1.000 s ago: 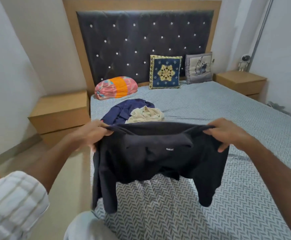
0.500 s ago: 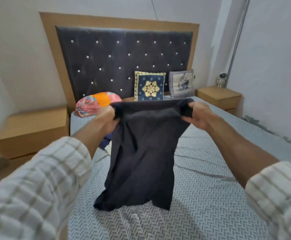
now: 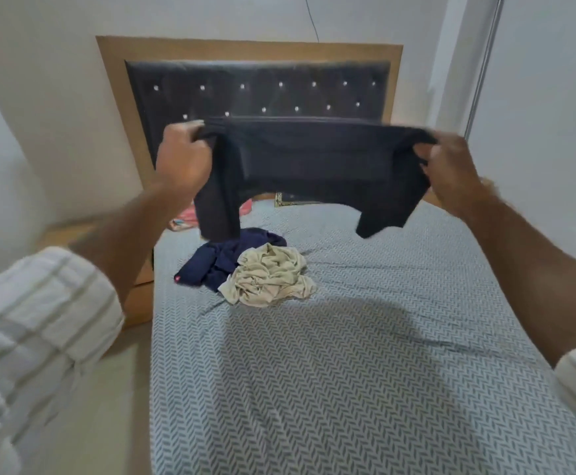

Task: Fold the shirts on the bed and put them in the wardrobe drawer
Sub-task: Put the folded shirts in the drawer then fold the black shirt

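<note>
Held up high over the bed (image 3: 365,371): black shirt (image 3: 314,159), stretched wide, left hand (image 3: 182,159) and right hand (image 3: 451,173) each gripping one upper corner. Still unfolded nearby: navy shirt (image 3: 211,265), beige shirt (image 3: 269,275). Step in hand, probably: shaking out before folding. Needed next: laying flat on the bedsheet.

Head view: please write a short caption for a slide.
Both hands, left and right, hold a dark shirt above the bed.

Bed (image 3: 365,371): sheet with grey-and-white herringbone pattern. Raised shirt (image 3: 314,159): black, plain. Crumpled shirts on sheet: navy shirt (image 3: 211,265), beige shirt (image 3: 269,275). Headboard (image 3: 262,87): dark tufted panel with pale studs, tan wooden frame. Sleeves (image 3: 33,330): white with faint stripes.
</note>
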`<state>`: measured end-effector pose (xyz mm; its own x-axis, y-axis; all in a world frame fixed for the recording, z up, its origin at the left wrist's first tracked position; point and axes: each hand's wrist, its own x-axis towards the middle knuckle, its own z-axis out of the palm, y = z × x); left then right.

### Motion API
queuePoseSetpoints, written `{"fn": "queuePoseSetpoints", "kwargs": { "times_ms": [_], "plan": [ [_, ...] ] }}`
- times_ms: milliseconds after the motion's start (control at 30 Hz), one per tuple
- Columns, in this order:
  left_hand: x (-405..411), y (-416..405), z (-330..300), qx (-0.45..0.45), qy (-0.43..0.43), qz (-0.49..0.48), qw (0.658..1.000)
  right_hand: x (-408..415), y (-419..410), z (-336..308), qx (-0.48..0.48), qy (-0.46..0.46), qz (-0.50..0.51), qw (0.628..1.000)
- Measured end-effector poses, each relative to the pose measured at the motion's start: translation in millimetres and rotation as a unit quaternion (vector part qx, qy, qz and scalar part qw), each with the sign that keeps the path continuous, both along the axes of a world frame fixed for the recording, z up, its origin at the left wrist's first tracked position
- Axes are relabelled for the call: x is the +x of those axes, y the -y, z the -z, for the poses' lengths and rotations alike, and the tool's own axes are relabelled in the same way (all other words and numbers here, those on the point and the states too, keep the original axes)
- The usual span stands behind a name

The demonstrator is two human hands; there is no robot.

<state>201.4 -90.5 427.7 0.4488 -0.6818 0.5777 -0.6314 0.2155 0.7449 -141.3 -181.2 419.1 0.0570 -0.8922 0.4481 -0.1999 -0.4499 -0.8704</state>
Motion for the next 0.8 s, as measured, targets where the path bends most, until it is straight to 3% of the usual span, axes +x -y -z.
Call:
{"fn": "queuePoseSetpoints", "kwargs": {
  "times_ms": [133, 233, 367, 567, 800],
  "plan": [
    [-10.8, -55.3, 104.0, 0.19, 0.132, -0.021, 0.973, -36.2, -29.4, 113.3, 0.046, -0.183, 0.0, 0.982],
    [-14.4, -87.0, 185.9, 0.357, 0.179, 0.003, 0.917, -54.4, -58.1, 203.4, 0.113, -0.289, -0.037, 0.95],
    [-15.4, -126.7, 282.7, 0.48, 0.202, 0.054, 0.852, -72.9, -99.0, 291.7, 0.172, -0.388, -0.081, 0.902],
    [-29.6, -185.8, 357.8, 0.615, 0.157, 0.124, 0.762, -101.8, -154.4, 369.0, 0.29, -0.377, -0.155, 0.866],
    [-61.9, -245.6, 406.0, 0.669, 0.185, 0.17, 0.699, -133.1, -215.4, 431.7, 0.273, -0.536, -0.188, 0.776]
  ]
}}
